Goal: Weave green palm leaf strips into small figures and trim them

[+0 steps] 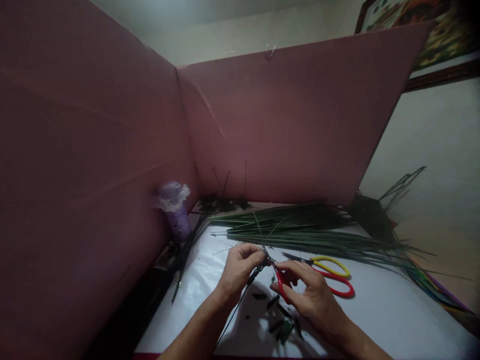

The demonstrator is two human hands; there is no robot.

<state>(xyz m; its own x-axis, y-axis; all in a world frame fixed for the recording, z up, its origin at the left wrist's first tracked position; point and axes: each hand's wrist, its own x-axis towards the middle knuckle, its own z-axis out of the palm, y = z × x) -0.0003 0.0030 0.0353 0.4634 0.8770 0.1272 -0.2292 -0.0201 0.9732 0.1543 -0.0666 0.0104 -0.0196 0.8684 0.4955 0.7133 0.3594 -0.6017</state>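
Note:
My left hand (242, 267) pinches a small dark green piece made of leaf strips (257, 272), with thin strands sticking up and a long stem trailing down toward me. Red-handled scissors (281, 286) are held in my right hand (313, 295), and their tips meet the leaf piece at my left fingertips. What exactly lies between the blades is too small to make out. Cut green scraps (283, 330) are scattered on the white table surface (202, 280) below my hands. Just beyond my right hand rests a larger pair of scissors (339, 277) with one yellow and one red handle.
Long green leaf strips (292, 235) are spread across the back of the table. A purple bottle (178, 220) wrapped in clear plastic stands at the left. Pink panels (285, 130) rise behind and at the left. Colourful sheets (437, 292) lie at the right edge.

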